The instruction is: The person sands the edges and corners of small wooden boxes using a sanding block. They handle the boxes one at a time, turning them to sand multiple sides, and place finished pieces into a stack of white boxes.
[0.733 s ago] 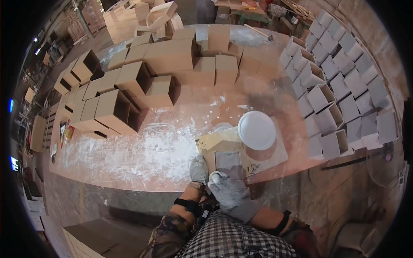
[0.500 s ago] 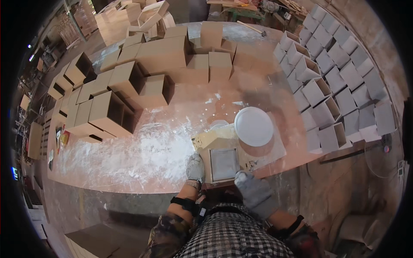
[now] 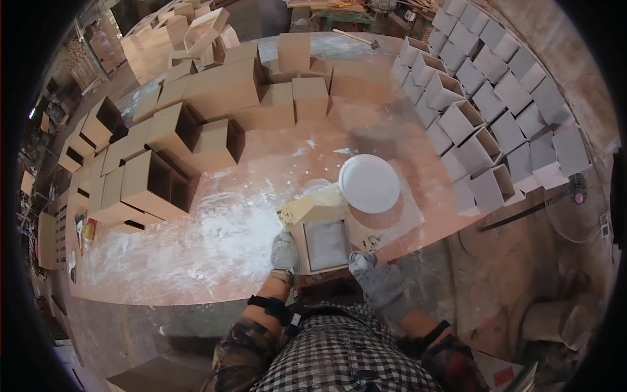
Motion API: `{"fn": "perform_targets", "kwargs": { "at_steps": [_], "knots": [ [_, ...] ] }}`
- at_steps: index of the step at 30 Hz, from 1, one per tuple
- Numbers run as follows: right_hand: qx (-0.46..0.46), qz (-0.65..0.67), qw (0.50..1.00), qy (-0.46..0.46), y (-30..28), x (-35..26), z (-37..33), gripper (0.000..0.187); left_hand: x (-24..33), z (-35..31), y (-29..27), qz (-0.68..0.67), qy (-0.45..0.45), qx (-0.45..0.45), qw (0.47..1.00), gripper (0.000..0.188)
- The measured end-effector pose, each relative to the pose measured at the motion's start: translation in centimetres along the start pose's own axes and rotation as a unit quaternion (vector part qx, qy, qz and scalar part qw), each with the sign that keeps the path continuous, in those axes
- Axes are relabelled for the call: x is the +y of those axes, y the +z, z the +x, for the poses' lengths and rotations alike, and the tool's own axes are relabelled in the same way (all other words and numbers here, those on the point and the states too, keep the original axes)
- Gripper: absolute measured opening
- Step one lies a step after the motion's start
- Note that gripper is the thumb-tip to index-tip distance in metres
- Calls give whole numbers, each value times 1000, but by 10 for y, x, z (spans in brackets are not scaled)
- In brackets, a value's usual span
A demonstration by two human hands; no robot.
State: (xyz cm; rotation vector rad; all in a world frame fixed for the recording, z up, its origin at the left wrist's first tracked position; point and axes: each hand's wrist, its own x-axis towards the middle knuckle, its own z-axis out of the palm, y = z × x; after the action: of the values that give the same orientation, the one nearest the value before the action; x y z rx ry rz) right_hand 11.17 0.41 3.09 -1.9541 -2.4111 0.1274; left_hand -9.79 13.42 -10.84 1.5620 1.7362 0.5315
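A small open-faced box, light brown at the rim and greyish inside, sits at the table's near edge in front of me. My left hand, in a pale dusty glove, is closed against its left side. At its lower right corner is my right hand, in a grey glove, with fingers curled; whatever they hold is hidden. A yellowish piece lies just beyond the box. Behind it to the right stands a round white lid or tub, seen from above.
Brown boxes are stacked across the table's far left. Grey-white boxes stand in rows at the right. White powder coats the reddish table. A hammer lies at the far edge; a fan stands right.
The whole view has shifted, so the table and boxes sit further left in the picture. My left hand stays at the box's side, and my curled right hand stays by its lower right corner.
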Motion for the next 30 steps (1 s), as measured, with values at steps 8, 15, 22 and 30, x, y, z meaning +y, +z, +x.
{"fn": "perform_targets", "kwargs": {
  "at_steps": [8, 15, 22, 30],
  "knots": [
    [140, 21, 985, -96, -19, 32, 51, 40, -10, 7, -3, 106, 79, 19, 991, 44],
    [148, 115, 972, -144, -10, 37, 72, 26, 6, -3, -11, 66, 80, 36, 994, 41],
    [78, 188, 964, -173, -20, 16, 0, 37, -43, 8, 27, -446, -105, -47, 887, 45],
    [186, 144, 964, -122, 1, 42, 65, 28, 4, -3, -20, 56, 36, -71, 995, 34]
  ]
}}
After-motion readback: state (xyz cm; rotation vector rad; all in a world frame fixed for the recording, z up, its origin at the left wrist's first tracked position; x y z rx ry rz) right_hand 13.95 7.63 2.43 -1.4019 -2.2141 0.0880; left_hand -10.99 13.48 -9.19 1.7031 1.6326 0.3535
